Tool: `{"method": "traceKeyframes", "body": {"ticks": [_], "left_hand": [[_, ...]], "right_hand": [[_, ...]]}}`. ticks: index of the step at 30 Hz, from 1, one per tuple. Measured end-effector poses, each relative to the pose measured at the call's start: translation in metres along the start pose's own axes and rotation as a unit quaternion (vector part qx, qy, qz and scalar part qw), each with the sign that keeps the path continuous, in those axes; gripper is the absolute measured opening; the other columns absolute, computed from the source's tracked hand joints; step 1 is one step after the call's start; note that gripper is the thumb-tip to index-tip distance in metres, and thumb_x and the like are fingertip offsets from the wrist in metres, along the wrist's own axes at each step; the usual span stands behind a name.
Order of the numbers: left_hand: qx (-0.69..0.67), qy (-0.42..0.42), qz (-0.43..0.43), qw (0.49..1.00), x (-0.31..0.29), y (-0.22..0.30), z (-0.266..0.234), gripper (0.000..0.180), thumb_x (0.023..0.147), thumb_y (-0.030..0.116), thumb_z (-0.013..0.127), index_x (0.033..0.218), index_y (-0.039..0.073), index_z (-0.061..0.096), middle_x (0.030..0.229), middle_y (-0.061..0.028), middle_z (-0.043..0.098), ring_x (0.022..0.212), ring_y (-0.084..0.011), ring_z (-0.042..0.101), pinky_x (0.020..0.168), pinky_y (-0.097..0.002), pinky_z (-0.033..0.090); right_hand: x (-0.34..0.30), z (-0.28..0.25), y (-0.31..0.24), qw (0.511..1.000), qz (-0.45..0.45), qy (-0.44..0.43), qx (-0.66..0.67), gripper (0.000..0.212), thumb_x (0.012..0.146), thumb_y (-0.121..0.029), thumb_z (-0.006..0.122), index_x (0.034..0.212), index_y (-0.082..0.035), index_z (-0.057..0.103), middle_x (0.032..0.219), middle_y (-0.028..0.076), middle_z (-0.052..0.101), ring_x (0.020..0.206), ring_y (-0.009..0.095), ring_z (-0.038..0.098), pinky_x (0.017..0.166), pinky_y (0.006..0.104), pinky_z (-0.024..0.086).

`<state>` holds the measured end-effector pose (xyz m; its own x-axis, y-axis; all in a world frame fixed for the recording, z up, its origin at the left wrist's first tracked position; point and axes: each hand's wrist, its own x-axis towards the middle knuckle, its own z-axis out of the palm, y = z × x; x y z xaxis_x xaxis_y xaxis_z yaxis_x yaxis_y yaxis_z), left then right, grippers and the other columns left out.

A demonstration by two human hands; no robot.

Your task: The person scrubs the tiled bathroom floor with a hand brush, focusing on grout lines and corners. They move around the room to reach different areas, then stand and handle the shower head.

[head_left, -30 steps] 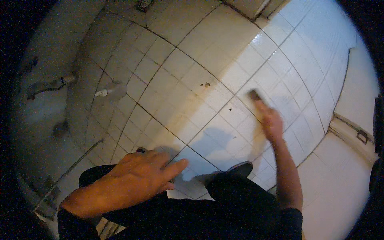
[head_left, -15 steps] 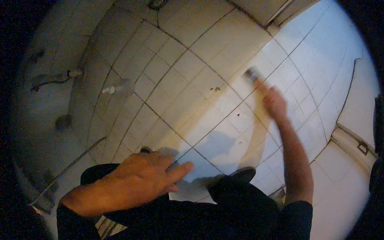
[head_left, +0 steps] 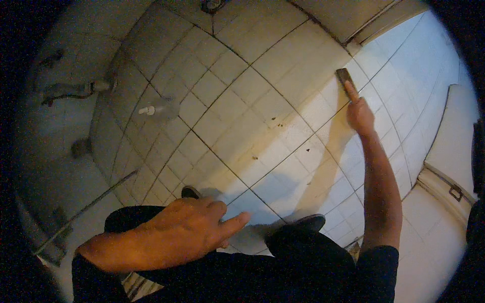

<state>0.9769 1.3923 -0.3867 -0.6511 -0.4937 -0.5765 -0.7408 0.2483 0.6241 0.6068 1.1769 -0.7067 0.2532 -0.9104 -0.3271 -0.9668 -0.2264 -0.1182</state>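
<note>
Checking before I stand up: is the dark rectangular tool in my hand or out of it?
In: the dark tool juts from the right hand, past its outstretched finger. Whether it touches the floor, I cannot tell.

Head view, fisheye: we look down on a pale tiled floor (head_left: 237, 129) with dark joints, brightly lit at right and dim at left. At upper right we find the right hand (head_left: 360, 118) gripping a dark rectangular tool (head_left: 343, 76), one finger extended along it; whether the tool touches the tiles we cannot tell. At lower left the left hand (head_left: 194, 224) hangs back upward before the dark-clothed legs (head_left: 308, 252), thumb apart from the fingers, its palm hidden. Beyond it we note a translucent bottle (head_left: 165, 108) with a white tip, lying on the floor, and, nearer the middle, small dark specks (head_left: 280, 125). A dark shoe (head_left: 311, 221) shows beside the right leg.
</note>
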Motion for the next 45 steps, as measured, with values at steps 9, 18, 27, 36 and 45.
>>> {"method": "traceKeyframes", "body": {"ticks": [9,18,27,36,45], "left_hand": [[-0.009,0.011,0.017,1.0,-0.003,-0.004,0.004,0.053,0.095,0.027,0.06,0.145,0.01,0.05,0.097,-0.0171,0.062,0.086,-0.0346,0.065,0.069,-0.0448,0.056],[0.005,0.035,0.033,0.999,-0.003,-0.015,0.005,0.052,0.093,0.02,0.06,0.143,0.008,0.051,0.096,-0.0174,0.061,0.087,-0.0343,0.065,0.069,-0.0438,0.057],[0.016,0.019,0.03,0.999,-0.006,-0.022,0.017,0.055,0.098,0.027,0.057,0.15,0.014,0.045,0.097,-0.0169,0.06,0.085,-0.0364,0.065,0.064,-0.0466,0.057],[0.0,-0.026,0.012,1.0,0.001,-0.005,-0.006,0.049,0.095,0.012,0.053,0.142,0.003,0.052,0.099,-0.0185,0.06,0.089,-0.0324,0.065,0.071,-0.0422,0.057],[0.043,0.016,0.018,0.999,0.031,0.012,0.012,0.052,0.091,0.02,0.064,0.14,0.007,0.053,0.092,-0.0163,0.061,0.082,-0.0316,0.065,0.064,-0.0427,0.056]], "right_hand": [[0.01,0.047,-0.037,0.998,-0.064,-0.012,-0.005,0.036,0.096,-0.014,0.051,0.132,-0.017,0.049,0.098,0.019,0.065,0.086,0.039,0.068,0.072,0.0518,0.057],[0.048,0.07,-0.019,0.991,-0.091,-0.025,-0.09,0.067,0.093,-0.012,0.052,0.155,-0.033,0.038,0.1,0.02,0.064,0.087,0.04,0.068,0.07,0.0534,0.056],[0.115,0.028,0.004,0.999,0.033,0.017,0.004,0.076,0.093,-0.02,0.057,0.16,-0.036,0.025,0.101,0.024,0.068,0.091,0.044,0.07,0.079,0.055,0.056],[0.063,-0.006,0.036,0.999,0.028,-0.02,0.032,0.084,0.087,-0.003,0.05,0.16,-0.037,0.027,0.104,0.028,0.07,0.093,0.045,0.069,0.081,0.0546,0.053],[-0.005,0.02,-0.114,0.981,-0.181,-0.064,0.034,0.076,0.09,-0.011,0.056,0.157,-0.038,0.034,0.104,0.02,0.066,0.087,0.042,0.069,0.076,0.0535,0.057]]}}
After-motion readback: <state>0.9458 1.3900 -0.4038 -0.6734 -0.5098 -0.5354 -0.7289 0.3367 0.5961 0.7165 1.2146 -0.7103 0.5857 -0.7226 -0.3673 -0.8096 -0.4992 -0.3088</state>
